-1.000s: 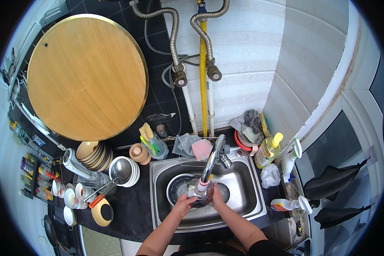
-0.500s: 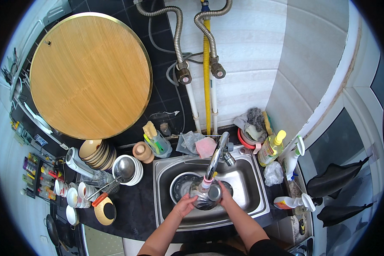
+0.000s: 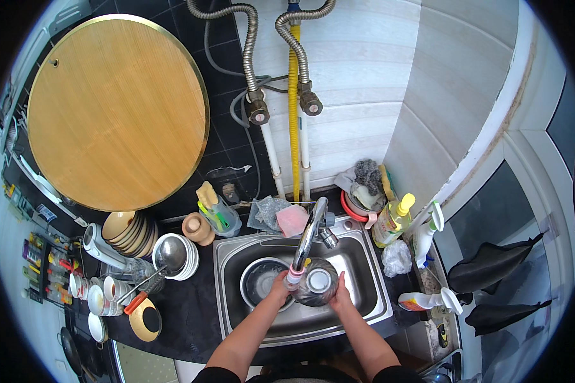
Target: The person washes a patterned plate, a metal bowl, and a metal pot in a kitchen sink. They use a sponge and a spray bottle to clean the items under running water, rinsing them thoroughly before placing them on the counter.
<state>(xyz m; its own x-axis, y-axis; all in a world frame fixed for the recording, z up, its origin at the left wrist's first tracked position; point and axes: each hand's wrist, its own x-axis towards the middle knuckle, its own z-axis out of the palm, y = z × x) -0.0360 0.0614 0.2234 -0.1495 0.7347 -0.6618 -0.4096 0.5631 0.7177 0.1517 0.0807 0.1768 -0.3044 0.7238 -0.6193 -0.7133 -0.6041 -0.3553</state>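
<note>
Over the steel sink (image 3: pixel 236 332), both my hands hold a round, see-through glassy vessel (image 3: pixel 316 295) with a pale disc in its middle; whether it is a bowl or a lid I cannot tell. My left hand (image 3: pixel 280 290) grips its left side, close by the tap's pink-tipped spout. Around the right edge curl the fingers of my right hand (image 3: pixel 342 295). The chrome tap (image 3: pixel 308 236) arches over the left part of the vessel. Behind my left hand, a round metal basin (image 3: pixel 257 281) stands in the sink, partly covered.
Left of the sink, stacked bowls (image 3: pixel 188 258), a ladle (image 3: pixel 170 253) and an orange-handled utensil (image 3: pixel 136 303) crowd the black counter. A yellow-capped bottle (image 3: pixel 391 223) and spray bottles (image 3: pixel 431 300) line the right side. A pink cloth (image 3: pixel 292 220) lies behind the tap.
The vessel has turned in my hands, so its pale disc faces up more squarely. My left hand has slid up toward the spout. The whole view has shifted slightly.
</note>
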